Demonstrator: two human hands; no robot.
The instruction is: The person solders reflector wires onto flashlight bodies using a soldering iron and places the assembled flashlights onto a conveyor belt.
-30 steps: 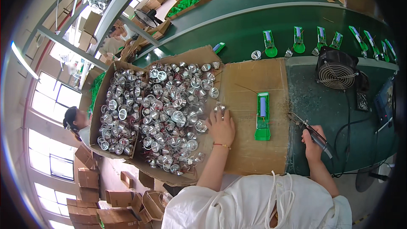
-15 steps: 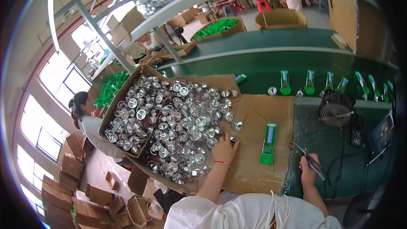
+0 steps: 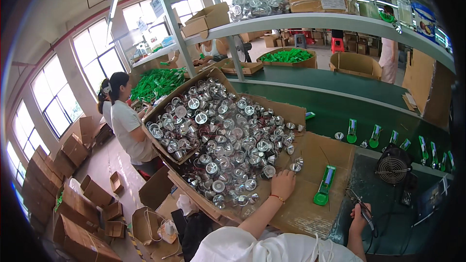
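left hand [image 3: 283, 183] has slid onto one silver cup [image 3: 268, 171], fingers open; right hand [image 3: 359, 212] grips one soldering iron [image 3: 363, 209].

We see a brown carton [image 3: 206, 18] and a clear bag [image 3: 258, 2] on the shelf, with brown cartons [image 3: 77, 199] stacked on the floor at left.

A small black fan [image 3: 394, 170] stands on the green surface [image 3: 340, 99], with a row of green holders [image 3: 374, 137] just behind it. Beyond, an open cardboard box [image 3: 287, 57] is filled with green parts, and a shelf [image 3: 320, 19] overhead carries another box [image 3: 206, 19]. At the left, a person in a white shirt [image 3: 125, 123] stands near stacked cartons [image 3: 77, 208] on the floor.
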